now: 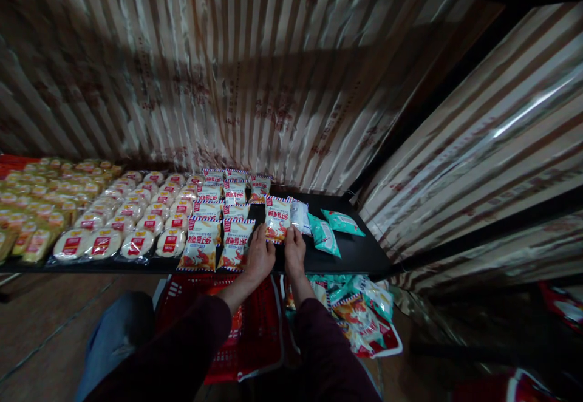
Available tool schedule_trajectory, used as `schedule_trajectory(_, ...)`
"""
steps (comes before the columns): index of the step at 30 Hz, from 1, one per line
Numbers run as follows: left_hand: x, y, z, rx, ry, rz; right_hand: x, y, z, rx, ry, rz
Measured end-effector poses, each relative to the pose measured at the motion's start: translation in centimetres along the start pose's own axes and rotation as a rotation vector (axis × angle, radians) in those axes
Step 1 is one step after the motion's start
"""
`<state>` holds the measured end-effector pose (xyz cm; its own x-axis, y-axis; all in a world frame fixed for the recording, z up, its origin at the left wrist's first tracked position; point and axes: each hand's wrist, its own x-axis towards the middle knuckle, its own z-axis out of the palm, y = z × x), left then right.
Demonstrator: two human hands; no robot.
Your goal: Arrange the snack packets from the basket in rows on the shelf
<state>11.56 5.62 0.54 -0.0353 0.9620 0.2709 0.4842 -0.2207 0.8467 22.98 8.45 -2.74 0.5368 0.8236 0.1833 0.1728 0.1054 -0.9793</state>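
Note:
Both my hands grip the lower corners of a white and orange snack bag (277, 217) over the black shelf (364, 252). My left hand (260, 251) is closed on its left corner, my right hand (295, 249) on its right one. Just behind it lies a white-backed packet (300, 216). Two teal snack bags (323, 235) rest to the right. Left of my hands, matching snack bags (200, 244) stand in rows, with a single bag (260, 189) at the back of a third row.
Round wrapped cakes (136, 243) and yellow packets (39, 244) fill the shelf's left side. Beneath the front edge are a red basket (268, 329) and another basket holding mixed snack bags (364, 323). Striped sheeting (228, 74) hangs behind; a dark metal post (437, 92) stands at right.

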Motion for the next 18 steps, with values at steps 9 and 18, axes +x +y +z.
schedule_trajectory(9,1.7,0.6,1.1,0.022,-0.002,-0.014,2.4,-0.7,1.3,-0.024,-0.036,0.04)
schedule_trajectory(18,2.5,1.4,1.4,0.084,-0.001,0.02,4.6,-1.1,1.9,-0.005,-0.04,0.06)
